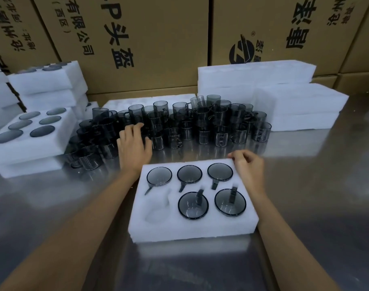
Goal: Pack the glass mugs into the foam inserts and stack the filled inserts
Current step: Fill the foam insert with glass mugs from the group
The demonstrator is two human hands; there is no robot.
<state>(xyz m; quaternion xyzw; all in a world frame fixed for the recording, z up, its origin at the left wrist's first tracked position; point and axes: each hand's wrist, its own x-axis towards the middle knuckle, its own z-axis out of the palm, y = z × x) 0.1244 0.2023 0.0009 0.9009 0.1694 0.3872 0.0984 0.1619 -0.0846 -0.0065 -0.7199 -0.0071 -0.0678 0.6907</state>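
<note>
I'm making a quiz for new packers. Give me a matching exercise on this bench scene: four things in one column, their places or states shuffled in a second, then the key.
Things
1. left hand
2. right hand
3. near-left pocket of the front insert
4. filled insert

Places or states
A. empty, no mug in it
B. on a stack at the left, six mugs in it
C. among the loose mugs behind the front insert
D. at the front insert's far right corner

Pairs: 1-C, 2-D, 3-A, 4-B
</note>
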